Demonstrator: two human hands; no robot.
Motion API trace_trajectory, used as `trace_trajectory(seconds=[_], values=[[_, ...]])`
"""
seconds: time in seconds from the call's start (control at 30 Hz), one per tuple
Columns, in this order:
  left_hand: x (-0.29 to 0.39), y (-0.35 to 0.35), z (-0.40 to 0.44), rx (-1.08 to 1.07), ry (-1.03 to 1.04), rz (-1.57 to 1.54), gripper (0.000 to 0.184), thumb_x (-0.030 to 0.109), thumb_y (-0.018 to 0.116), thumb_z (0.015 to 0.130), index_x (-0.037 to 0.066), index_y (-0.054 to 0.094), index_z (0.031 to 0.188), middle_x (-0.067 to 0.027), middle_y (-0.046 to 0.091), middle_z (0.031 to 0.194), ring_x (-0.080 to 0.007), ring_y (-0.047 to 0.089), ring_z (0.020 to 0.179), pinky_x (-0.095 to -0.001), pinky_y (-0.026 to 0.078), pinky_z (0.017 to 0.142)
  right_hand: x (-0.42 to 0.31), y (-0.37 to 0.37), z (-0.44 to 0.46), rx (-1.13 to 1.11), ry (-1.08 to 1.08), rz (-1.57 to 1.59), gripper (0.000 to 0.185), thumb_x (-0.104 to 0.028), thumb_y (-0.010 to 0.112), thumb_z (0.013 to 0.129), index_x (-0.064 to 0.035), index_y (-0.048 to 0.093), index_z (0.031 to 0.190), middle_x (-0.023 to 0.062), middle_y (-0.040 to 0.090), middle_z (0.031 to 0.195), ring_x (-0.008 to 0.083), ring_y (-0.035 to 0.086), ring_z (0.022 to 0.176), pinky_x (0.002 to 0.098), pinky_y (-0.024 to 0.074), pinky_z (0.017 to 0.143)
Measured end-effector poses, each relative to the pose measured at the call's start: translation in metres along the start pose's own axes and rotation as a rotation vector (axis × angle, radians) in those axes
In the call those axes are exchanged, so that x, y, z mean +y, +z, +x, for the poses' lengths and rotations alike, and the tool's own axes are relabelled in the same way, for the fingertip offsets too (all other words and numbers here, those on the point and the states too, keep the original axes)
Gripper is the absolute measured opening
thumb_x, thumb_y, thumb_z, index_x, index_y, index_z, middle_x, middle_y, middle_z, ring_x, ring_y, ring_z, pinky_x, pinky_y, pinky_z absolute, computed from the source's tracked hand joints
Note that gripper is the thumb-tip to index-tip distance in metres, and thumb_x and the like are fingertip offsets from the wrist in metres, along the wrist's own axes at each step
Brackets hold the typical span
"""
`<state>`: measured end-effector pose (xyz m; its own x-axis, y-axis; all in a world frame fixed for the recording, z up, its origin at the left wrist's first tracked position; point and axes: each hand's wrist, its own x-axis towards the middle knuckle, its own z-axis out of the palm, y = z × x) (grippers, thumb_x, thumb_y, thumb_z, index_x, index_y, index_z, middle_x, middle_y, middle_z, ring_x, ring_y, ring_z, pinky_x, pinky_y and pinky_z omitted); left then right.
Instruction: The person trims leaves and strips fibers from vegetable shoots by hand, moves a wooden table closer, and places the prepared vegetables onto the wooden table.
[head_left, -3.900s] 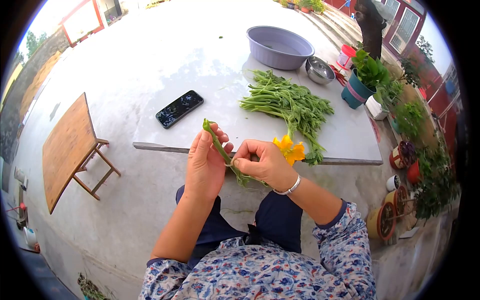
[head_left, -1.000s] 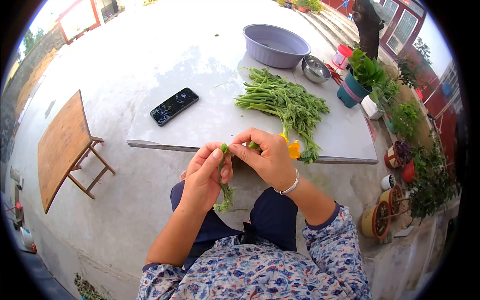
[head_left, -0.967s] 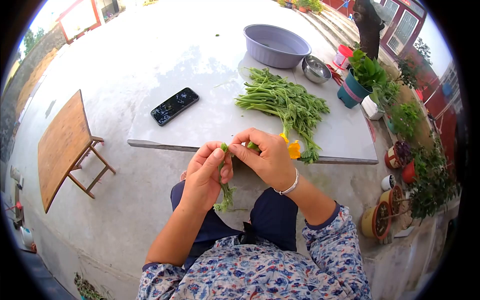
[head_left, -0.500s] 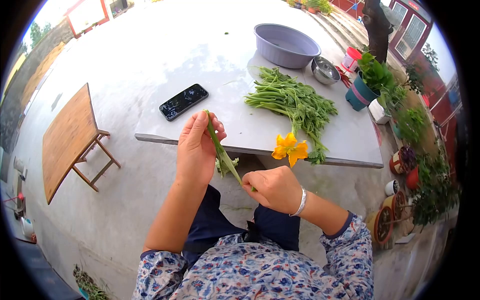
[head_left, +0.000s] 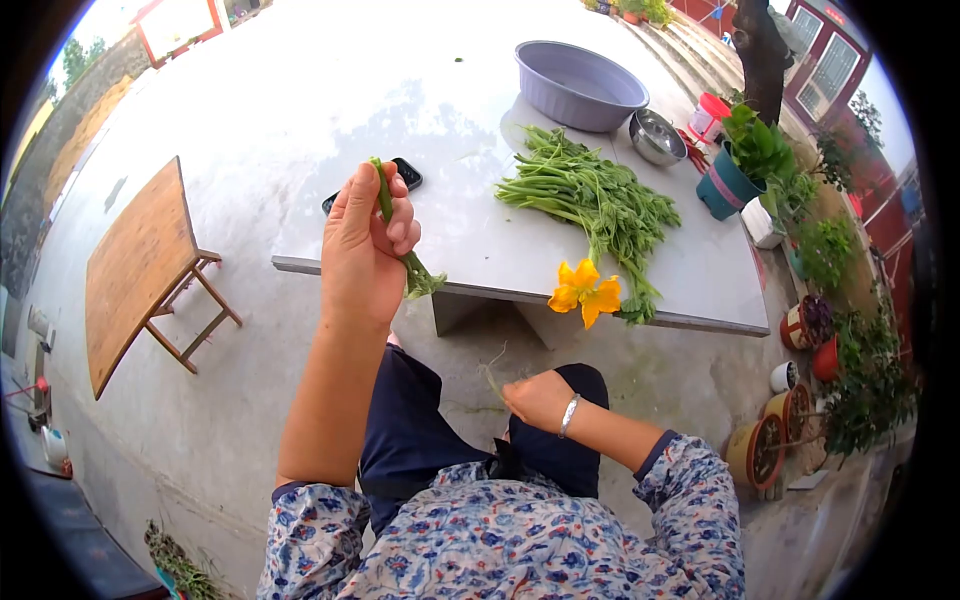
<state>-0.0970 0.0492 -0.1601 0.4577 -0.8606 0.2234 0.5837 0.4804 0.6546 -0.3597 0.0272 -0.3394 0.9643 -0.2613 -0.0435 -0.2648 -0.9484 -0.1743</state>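
Raised in front of the table's near edge, my left hand (head_left: pixel 362 240) is closed around a green stalk (head_left: pixel 385 195), its upper tip above the thumb and a leafy end hanging below the fingers. My right hand (head_left: pixel 541 400), lower and over my right thigh, pinches a thin pale strand of stem peel (head_left: pixel 491 376). A pile of leafy green stalks (head_left: pixel 595 195) lies on the table, with an orange-yellow flower (head_left: pixel 585 292) at its near edge. Behind my left hand, a black phone (head_left: pixel 408 174) is partly hidden.
On the pale table (head_left: pixel 480 255) stand a purple-grey basin (head_left: pixel 582 88), a metal bowl (head_left: pixel 657 138) and a potted plant in a teal pot (head_left: pixel 727 185). To the left is a low wooden table (head_left: pixel 143 270). Several flowerpots (head_left: pixel 765 450) line the right side.
My left hand has risen with the stalk and now covers part of the phone. My right hand has come away from the stalk, down toward my lap, with a thin strand in its fingers.
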Motion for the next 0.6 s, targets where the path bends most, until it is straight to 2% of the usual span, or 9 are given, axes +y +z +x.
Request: trace_trajectory(seconds=[0.1, 0.17, 0.27, 0.33, 0.4, 0.47, 0.5, 0.57, 0.6], values=[[-0.004, 0.004, -0.006, 0.0, -0.081, 0.009, 0.027, 0.028, 0.051, 0.1, 0.002, 0.059, 0.101, -0.0012, 0.053, 0.085, -0.0069, 0.04, 0.061, -0.021, 0.031, 0.05, 0.006, 0.028, 0.01, -0.085, 0.05, -0.049, 0.008, -0.013, 0.057, 0.078, -0.007, 0.061, 0.075, 0.0114, 0.066, 0.068, 0.028, 0.067, 0.062, 0.0395, 0.0524, 0.053], [-0.006, 0.007, -0.014, 0.003, -0.117, 0.01, 0.026, 0.016, 0.051, 0.097, -0.004, 0.058, 0.113, -0.0016, 0.05, 0.082, -0.0065, 0.04, 0.063, -0.0202, 0.03, 0.05, 0.011, 0.033, 0.017, -0.143, 0.08, -0.083, 0.008, -0.013, 0.057, 0.078, -0.0075, 0.063, 0.077, 0.0118, 0.067, 0.07, 0.0279, 0.068, 0.065, 0.0407, 0.053, 0.055], [-0.009, -0.003, -0.027, -0.087, -0.17, 0.042, 0.031, 0.011, 0.053, 0.095, -0.006, 0.056, 0.121, 0.0, 0.047, 0.077, -0.0062, 0.041, 0.064, -0.0201, 0.03, 0.051, 0.003, 0.002, 0.028, -0.197, 0.165, -0.075, 0.011, -0.018, 0.058, 0.081, -0.009, 0.065, 0.079, 0.0111, 0.068, 0.074, 0.0273, 0.068, 0.067, 0.0404, 0.0531, 0.058], [-0.011, -0.01, -0.036, -0.154, -0.228, 0.085, 0.037, 0.01, 0.055, 0.094, -0.005, 0.053, 0.128, 0.0015, 0.046, 0.071, -0.0063, 0.042, 0.065, -0.0202, 0.032, 0.053, -0.007, -0.055, 0.037, 0.202, 0.154, 0.237, 0.017, -0.025, 0.06, 0.085, -0.01, 0.065, 0.081, 0.009, 0.07, 0.077, 0.0266, 0.067, 0.066, 0.0375, 0.0517, 0.057], [-0.013, -0.01, -0.045, -0.143, -0.263, 0.091, 0.031, 0.007, 0.058, 0.092, -0.003, 0.057, 0.122, 0.0002, 0.05, 0.073, -0.007, 0.046, 0.067, -0.0202, 0.036, 0.054, -0.019, -0.115, 0.046, 0.355, 0.247, 0.529, 0.019, -0.029, 0.065, 0.085, -0.0108, 0.068, 0.086, 0.0075, 0.068, 0.073, 0.0208, 0.063, 0.06, 0.0335, 0.0483, 0.055], [-0.017, -0.002, -0.051, -0.125, -0.233, 0.111, 0.026, 0.007, 0.058, 0.092, -0.002, 0.057, 0.116, -0.0015, 0.052, 0.076, -0.0087, 0.048, 0.067, -0.0208, 0.037, 0.054, -0.015, -0.147, 0.055, 0.557, 0.236, 0.809, 0.018, -0.022, 0.07, 0.086, -0.0059, 0.07, 0.094, -0.0018, 0.059, 0.063, 0.0064, 0.051, 0.054, 0.0228, 0.0396, 0.051], [-0.019, 0.0, -0.054, -0.103, -0.195, 0.134, 0.021, 0.006, 0.059, 0.091, -0.002, 0.058, 0.11, -0.0033, 0.053, 0.079, -0.0105, 0.05, 0.068, -0.0214, 0.038, 0.054, -0.015, -0.163, 0.058, 0.56, 0.244, 0.808, 0.018, -0.022, 0.07, 0.086, -0.0059, 0.07, 0.094, -0.0018, 0.059, 0.063, 0.0064, 0.051, 0.054, 0.0228, 0.0396, 0.051], [-0.022, -0.004, -0.056, -0.145, -0.207, 0.133, 0.018, 0.005, 0.06, 0.091, 0.0, 0.058, 0.107, -0.0034, 0.055, 0.082, -0.0095, 0.052, 0.071, -0.0209, 0.04, 0.056, -0.018, -0.191, 0.061, 0.532, 0.312, 1.266, 0.019, -0.021, 0.072, 0.084, -0.0042, 0.072, 0.093, -0.0068, 0.054, 0.065, 0.0015, 0.042, 0.059, 0.0189, 0.0347, 0.053], [-0.023, -0.006, -0.057, -0.183, -0.212, 0.131, 0.015, 0.005, 0.062, 0.09, 0.001, 0.059, 0.104, -0.0035, 0.057, 0.085, -0.0085, 0.054, 0.074, -0.0204, 0.042, 0.059, -0.02, -0.199, 0.061, 0.536, 0.316, 1.267, 0.019, -0.021, 0.072, 0.084, -0.0042, 0.072, 0.093, -0.0068, 0.054, 0.065, 0.0015, 0.042, 0.059, 0.0189, 0.0347, 0.053]])
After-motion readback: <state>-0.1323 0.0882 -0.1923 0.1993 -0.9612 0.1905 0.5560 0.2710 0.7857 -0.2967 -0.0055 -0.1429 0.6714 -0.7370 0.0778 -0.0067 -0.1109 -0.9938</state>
